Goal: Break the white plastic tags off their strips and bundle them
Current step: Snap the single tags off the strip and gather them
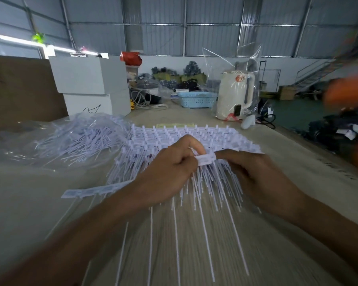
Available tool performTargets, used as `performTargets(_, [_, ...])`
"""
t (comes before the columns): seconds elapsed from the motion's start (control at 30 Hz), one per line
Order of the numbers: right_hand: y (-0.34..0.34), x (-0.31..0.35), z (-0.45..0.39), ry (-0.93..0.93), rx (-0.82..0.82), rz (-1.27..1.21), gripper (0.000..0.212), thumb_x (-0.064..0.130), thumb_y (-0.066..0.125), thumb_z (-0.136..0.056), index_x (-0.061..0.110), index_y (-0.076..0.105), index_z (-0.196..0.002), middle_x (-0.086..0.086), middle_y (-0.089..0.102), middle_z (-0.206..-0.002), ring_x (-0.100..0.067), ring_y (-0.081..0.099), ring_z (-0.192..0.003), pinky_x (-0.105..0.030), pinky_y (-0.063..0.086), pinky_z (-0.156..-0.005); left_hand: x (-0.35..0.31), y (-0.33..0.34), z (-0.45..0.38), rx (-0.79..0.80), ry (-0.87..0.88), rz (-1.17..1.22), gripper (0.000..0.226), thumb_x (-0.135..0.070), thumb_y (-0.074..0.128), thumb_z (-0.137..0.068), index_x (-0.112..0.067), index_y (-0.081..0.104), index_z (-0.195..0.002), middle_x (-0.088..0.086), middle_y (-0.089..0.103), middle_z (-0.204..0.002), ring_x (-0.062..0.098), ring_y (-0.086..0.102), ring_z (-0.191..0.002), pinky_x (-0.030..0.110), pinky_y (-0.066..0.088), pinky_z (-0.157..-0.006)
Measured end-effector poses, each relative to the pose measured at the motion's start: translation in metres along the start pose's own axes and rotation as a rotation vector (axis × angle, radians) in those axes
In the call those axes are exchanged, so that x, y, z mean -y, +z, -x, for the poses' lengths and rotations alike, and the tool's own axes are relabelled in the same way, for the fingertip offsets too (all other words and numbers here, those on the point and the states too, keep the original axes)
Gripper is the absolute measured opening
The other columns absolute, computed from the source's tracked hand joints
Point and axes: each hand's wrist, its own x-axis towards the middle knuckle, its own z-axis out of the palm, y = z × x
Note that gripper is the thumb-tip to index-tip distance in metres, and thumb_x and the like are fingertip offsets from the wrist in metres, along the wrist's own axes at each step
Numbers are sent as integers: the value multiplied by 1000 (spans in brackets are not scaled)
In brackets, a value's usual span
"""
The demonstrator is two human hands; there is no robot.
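Desk (194, 254): pale wood grain, runs from the near edge to the far clutter.

Brown cardboard sheet (19, 89) stands at far left. Two stacked white boxes (89, 79) just right of it.

Clear plastic bag (39, 141) lies open at left on the desk, a loose heap of white tags (81, 139) on it, tangled, long tails pointing all ways.

Strips of tags (184, 137) sit mid-desk, several rows overlapping, square heads toward the far side, thin tails fanning toward the near edge. One separate strip (91, 191) lies flat at left of the left forearm, apart from the stack.

Cream kettle (235, 96) inside a clear bag at far right-centre. Blue perforated basket (196, 99) just left of it. Small white handheld object (248, 121), too blurred to identify, near the kettle base.

Left hand (170, 172): fingers curled, thumb and forefinger pinching the left end of a short white tag block (206, 158). Right hand (256, 174): fingers curled under, fingertip pinching the right end of the same block. Block is held between both hands just above the near row of the stack; its tails hang down toward the desk.

Blurred orange shape (347, 91) at the right edge, cannot tell what.
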Motion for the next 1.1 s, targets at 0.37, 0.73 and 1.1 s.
performTargets(0.37, [-1, 9, -5, 118, 163, -379, 20, 45, 60, -89, 29, 67, -98, -2, 56, -66, -7, 41, -53, -24, 33, -54, 0, 8, 2, 34, 83, -87, 4, -24, 57, -100, -24, 52, -100, -4, 69, -72, 18, 59, -57, 35, 44, -55])
performTargets(0.73, [-5, 14, -2, -59, -7, -55, 7, 22, 68, -94, 22, 60, -96, 12, 46, -68, -7, 44, -61, -18, 31, -55, -3, 5, -2, 35, -72, -150, 49, -31, 47, -104, -25, 50, -56, -6, 47, -47, 5, 40, -41, 19, 33, -48])
performTargets(1.1, [-12, 13, 0, -177, 14, 168, 11, 31, 53, -97, 21, 56, -99, 5, 50, -84, -17, 47, -67, -40, 46, -54, -2, 4, -1, 53, -16, -108, 49, -32, 51, -101, -8, 47, -59, 2, 40, -49, 7, 33, -42, 21, 30, -48])
